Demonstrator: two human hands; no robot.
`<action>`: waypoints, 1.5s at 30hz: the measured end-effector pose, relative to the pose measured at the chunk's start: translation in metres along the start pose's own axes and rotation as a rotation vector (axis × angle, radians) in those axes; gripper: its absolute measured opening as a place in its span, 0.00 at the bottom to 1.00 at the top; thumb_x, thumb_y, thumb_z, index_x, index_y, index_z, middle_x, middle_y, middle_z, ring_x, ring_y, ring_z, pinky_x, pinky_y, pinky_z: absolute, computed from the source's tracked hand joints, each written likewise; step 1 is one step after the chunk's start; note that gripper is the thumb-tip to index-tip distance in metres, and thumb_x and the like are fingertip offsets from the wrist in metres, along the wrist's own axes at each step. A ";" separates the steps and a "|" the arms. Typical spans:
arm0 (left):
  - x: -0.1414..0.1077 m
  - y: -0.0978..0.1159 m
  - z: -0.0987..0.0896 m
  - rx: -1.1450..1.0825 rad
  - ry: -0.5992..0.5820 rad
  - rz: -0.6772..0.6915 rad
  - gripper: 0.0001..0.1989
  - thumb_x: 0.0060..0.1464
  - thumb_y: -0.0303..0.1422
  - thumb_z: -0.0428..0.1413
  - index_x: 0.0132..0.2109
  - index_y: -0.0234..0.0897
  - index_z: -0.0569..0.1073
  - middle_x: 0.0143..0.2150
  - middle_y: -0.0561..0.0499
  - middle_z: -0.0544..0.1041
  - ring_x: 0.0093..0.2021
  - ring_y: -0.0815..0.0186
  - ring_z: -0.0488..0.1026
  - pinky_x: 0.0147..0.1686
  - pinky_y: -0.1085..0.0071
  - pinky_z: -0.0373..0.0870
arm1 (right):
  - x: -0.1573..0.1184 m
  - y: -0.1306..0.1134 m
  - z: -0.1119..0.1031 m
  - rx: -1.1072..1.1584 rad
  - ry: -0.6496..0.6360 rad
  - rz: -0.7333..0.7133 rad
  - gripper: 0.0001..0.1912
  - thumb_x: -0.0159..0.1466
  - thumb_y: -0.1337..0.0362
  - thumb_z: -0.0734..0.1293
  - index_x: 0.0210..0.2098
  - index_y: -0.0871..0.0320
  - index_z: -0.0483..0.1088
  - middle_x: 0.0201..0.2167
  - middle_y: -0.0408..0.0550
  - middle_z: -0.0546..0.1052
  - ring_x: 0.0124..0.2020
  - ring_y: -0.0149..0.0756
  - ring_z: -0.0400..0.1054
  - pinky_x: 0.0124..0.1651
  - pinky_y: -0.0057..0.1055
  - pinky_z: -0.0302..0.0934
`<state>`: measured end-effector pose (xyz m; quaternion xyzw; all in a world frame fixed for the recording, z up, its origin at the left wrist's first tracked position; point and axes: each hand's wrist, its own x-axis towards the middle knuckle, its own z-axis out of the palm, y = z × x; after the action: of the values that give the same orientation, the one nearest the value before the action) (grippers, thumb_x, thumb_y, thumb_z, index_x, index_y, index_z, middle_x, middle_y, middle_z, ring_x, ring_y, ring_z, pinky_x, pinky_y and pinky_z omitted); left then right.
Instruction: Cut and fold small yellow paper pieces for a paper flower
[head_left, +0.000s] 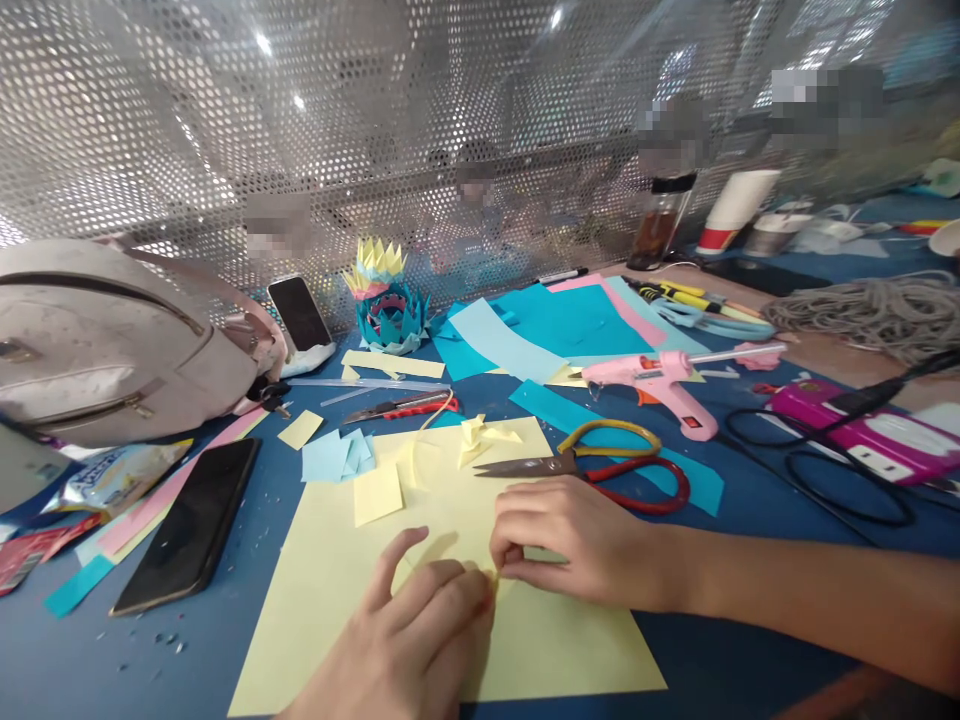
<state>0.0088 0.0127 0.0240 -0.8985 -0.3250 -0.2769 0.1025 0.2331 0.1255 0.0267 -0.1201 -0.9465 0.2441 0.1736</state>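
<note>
Over a large pale yellow sheet (300, 620), both of my hands meet at a small piece of yellow paper (496, 585), mostly hidden by the fingers. My left hand (427, 625) pinches it from the left, its index finger lifted and bent. From the right, my right hand (559, 540) pinches the same piece between thumb and fingertips. Just beyond the right hand lie scissors (540, 467) with one yellow and one red handle, blades partly over the sheet. Folded yellow pieces (480, 437), a yellow square (378, 493) and light blue pieces (339, 455) lie near the sheet's far edge.
A pink glue gun (652, 375) lies beyond the scissors, near a purple power strip (862, 425) with black cords. Farther back stands a folded paper flower (390, 310) beside blue sheets (555, 320). On the left are a phone (191, 525) and a backpack (112, 340).
</note>
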 end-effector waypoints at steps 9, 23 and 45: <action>-0.006 0.005 0.018 -0.015 0.122 -0.044 0.16 0.71 0.23 0.44 0.44 0.33 0.77 0.41 0.50 0.82 0.45 0.67 0.76 0.71 0.58 0.47 | 0.000 -0.003 -0.008 -0.383 0.018 -0.300 0.20 0.75 0.71 0.54 0.30 0.59 0.69 0.30 0.45 0.73 0.30 0.34 0.59 0.32 0.32 0.53; -0.002 0.001 -0.002 -0.039 -0.017 0.023 0.14 0.68 0.21 0.47 0.47 0.29 0.77 0.47 0.48 0.83 0.46 0.66 0.77 0.73 0.57 0.42 | -0.001 -0.008 -0.019 -0.477 -0.069 -0.440 0.14 0.73 0.68 0.59 0.33 0.61 0.73 0.29 0.45 0.72 0.31 0.36 0.58 0.34 0.36 0.50; -0.008 0.000 0.002 -0.079 -0.031 0.036 0.13 0.67 0.21 0.47 0.46 0.30 0.76 0.46 0.48 0.82 0.45 0.65 0.76 0.73 0.58 0.41 | 0.002 -0.004 -0.012 -0.311 -0.052 -0.424 0.20 0.76 0.64 0.53 0.41 0.63 0.75 0.28 0.48 0.73 0.29 0.38 0.58 0.32 0.37 0.50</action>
<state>0.0048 0.0091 0.0184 -0.9117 -0.2993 -0.2735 0.0670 0.2355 0.1275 0.0396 0.0621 -0.9808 0.0567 0.1758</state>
